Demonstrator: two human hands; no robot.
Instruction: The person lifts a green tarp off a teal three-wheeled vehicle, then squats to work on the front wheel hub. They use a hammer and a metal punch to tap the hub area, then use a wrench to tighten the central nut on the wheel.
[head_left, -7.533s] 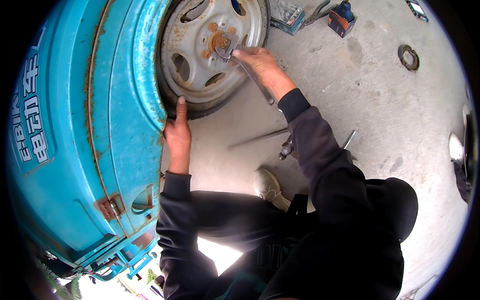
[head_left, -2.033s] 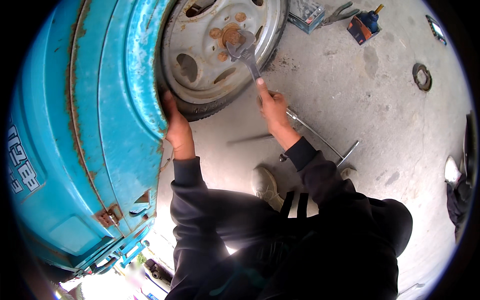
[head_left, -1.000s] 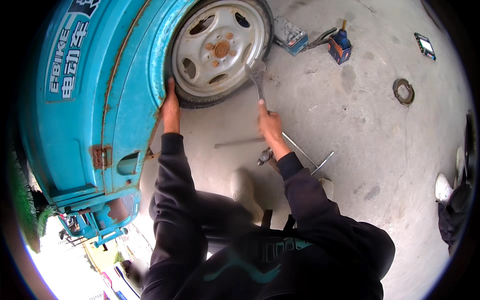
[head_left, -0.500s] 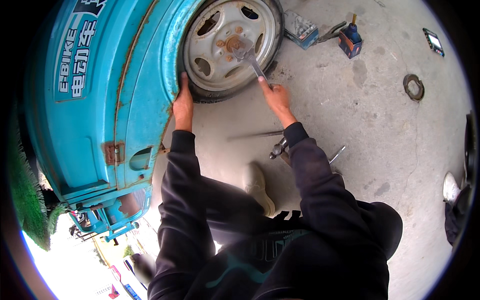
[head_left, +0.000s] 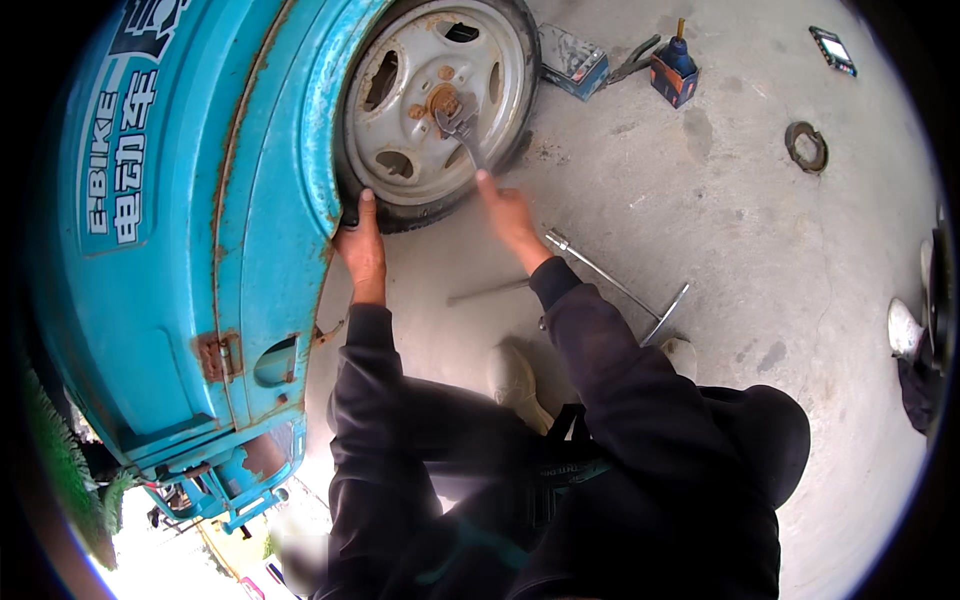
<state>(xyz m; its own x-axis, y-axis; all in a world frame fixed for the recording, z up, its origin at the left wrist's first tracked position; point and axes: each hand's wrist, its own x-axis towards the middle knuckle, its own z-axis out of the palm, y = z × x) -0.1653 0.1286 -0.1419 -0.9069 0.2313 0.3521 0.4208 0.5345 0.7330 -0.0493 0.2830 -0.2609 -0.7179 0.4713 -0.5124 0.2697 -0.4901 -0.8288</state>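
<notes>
My right hand is closed on the handle of a steel adjustable wrench, whose jaw sits at the rusty hub nut of a pale, rust-spotted wheel. Motion slightly blurs this hand. My left hand grips the lower edge of the teal vehicle's wheel arch beside the tyre, thumb up against the rubber, with the other fingers mostly hidden. The vehicle body has rust along its seams and a hinge.
On the concrete lie a small box, pliers, a blue bottle in a carton, a black handheld device, a dark metal ring and a steel T-handle wrench. A co-worker's white shoe shows at far right.
Through recent frames the wrench left the hub and returned to it. Over the last half second my right hand has moved slightly down relative to the wheel. My left hand still grips the arch.
</notes>
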